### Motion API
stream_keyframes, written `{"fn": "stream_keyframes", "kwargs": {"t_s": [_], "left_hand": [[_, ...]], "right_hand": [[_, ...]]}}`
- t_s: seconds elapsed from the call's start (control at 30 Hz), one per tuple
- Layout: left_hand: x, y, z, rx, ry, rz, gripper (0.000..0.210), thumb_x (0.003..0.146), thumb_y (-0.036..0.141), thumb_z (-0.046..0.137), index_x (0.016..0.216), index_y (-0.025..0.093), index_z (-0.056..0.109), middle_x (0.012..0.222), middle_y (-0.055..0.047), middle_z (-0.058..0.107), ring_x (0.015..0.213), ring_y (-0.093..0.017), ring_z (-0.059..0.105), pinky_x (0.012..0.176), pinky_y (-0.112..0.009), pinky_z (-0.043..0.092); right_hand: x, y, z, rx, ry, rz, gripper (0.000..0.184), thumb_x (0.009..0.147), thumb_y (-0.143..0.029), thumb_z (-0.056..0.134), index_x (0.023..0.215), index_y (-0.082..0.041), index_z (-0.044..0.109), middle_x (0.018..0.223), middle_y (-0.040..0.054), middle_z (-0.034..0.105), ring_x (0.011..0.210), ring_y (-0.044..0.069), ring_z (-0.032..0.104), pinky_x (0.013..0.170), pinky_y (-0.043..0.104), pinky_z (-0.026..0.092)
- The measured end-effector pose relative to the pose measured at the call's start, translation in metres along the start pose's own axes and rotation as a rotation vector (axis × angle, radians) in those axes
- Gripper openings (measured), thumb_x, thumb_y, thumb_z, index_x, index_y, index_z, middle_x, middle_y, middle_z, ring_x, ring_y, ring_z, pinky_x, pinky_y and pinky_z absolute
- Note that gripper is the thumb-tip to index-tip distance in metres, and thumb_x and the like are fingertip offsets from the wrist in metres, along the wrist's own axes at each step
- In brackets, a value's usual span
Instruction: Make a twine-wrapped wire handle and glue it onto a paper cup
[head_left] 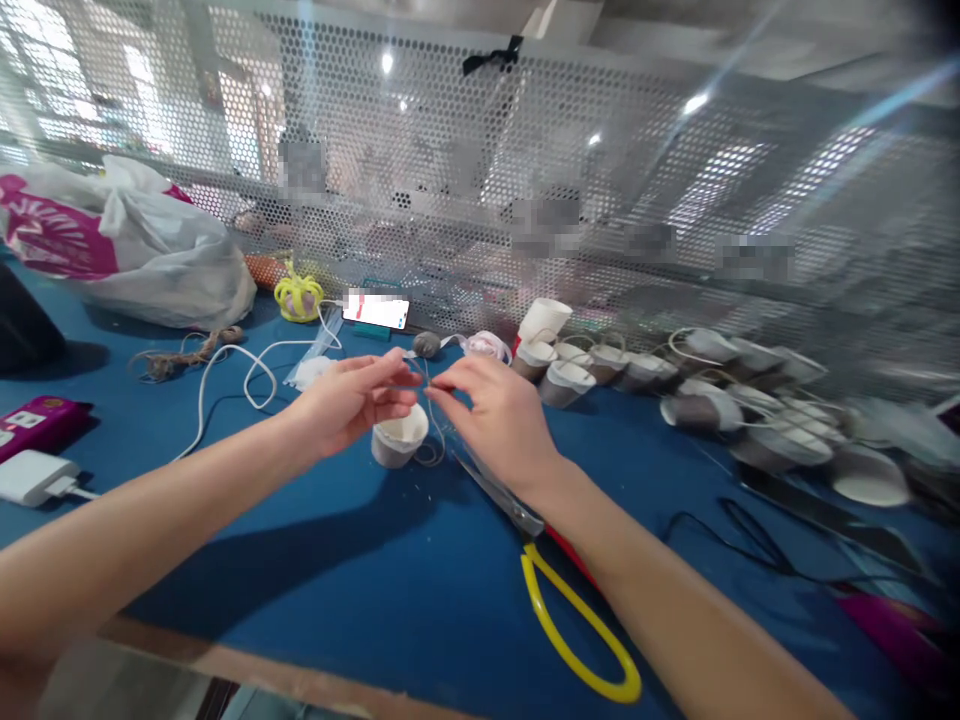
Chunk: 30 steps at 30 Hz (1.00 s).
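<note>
Above a small paper cup [394, 450], my left hand [360, 395] and my right hand [499, 410] face each other with a narrow gap between their fingertips. A thin grey string [436, 425] runs between them and hangs in a loop beside the cup. The right thumb and forefinger pinch the string. My left fingers are also closed on it, though the exact grip is small and partly hidden. The cup stands upright, white inside with a grey-brown outside. Scissors [517, 510] with a yellow handle lie partly beneath my right hand and forearm.
Several similar cups [566, 380] with string handles crowd the right back. A lit phone [375, 308] leans near the perforated screen [450, 180]. Left are a plastic bag [165, 260], a white cable [201, 400] and a charger [37, 478]. A dark phone [832, 515] lies right.
</note>
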<state>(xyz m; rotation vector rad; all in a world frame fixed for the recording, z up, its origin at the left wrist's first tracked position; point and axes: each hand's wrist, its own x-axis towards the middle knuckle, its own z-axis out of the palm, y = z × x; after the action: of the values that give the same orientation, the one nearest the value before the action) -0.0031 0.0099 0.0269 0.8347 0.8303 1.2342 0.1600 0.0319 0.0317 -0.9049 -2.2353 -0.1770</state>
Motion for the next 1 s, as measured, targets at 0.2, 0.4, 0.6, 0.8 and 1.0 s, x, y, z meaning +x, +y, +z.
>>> {"fn": "stream_keyframes", "kwargs": {"t_s": [0.2, 0.4, 0.6, 0.8, 1.0], "left_hand": [[0.014, 0.024, -0.034, 0.845, 0.157, 0.540, 0.012, 0.068, 0.022, 0.064, 0.067, 0.012, 0.059, 0.052, 0.004, 0.051, 0.044, -0.004, 0.039, 0.042, -0.017, 0.029], [0.042, 0.030, -0.030, 1.278, -0.036, 0.686, 0.011, 0.066, 0.022, 0.064, 0.071, 0.013, 0.069, 0.060, 0.000, 0.058, 0.052, -0.007, 0.044, 0.049, -0.020, 0.034], [0.054, 0.020, -0.025, 1.349, -0.156, 0.648, 0.012, 0.068, 0.022, 0.062, 0.073, 0.014, 0.070, 0.058, 0.001, 0.060, 0.050, -0.007, 0.044, 0.048, -0.020, 0.033], [0.054, 0.012, -0.025, 1.379, -0.149, 0.640, 0.011, 0.069, 0.020, 0.062, 0.072, 0.013, 0.069, 0.062, -0.001, 0.062, 0.052, -0.007, 0.047, 0.051, -0.021, 0.035], [0.055, 0.003, -0.028, 1.371, -0.131, 0.650, 0.011, 0.071, 0.020, 0.060, 0.071, 0.012, 0.068, 0.064, -0.002, 0.061, 0.056, -0.008, 0.049, 0.052, -0.021, 0.036]], "right_hand": [[0.005, 0.016, 0.005, 0.499, -0.126, 0.475, 0.015, 0.068, -0.029, 0.065, 0.066, -0.015, 0.063, 0.061, 0.0001, 0.059, 0.050, 0.009, 0.045, 0.052, 0.025, 0.038], [0.007, 0.023, 0.012, 0.616, -0.234, 0.590, 0.019, 0.065, -0.033, 0.066, 0.066, -0.015, 0.063, 0.060, -0.0001, 0.059, 0.054, 0.010, 0.046, 0.055, 0.026, 0.037], [0.006, 0.024, 0.012, 0.621, -0.291, 0.616, 0.016, 0.063, -0.032, 0.066, 0.065, -0.016, 0.063, 0.060, -0.0003, 0.058, 0.055, 0.011, 0.047, 0.057, 0.027, 0.038], [0.004, 0.023, 0.013, 0.624, -0.296, 0.617, 0.019, 0.062, -0.035, 0.067, 0.064, -0.016, 0.063, 0.060, 0.0001, 0.059, 0.054, 0.011, 0.048, 0.056, 0.027, 0.039], [0.001, 0.028, 0.018, 0.633, -0.300, 0.610, 0.022, 0.061, -0.037, 0.067, 0.064, -0.015, 0.062, 0.059, -0.0004, 0.058, 0.054, 0.011, 0.047, 0.056, 0.026, 0.038]]}}
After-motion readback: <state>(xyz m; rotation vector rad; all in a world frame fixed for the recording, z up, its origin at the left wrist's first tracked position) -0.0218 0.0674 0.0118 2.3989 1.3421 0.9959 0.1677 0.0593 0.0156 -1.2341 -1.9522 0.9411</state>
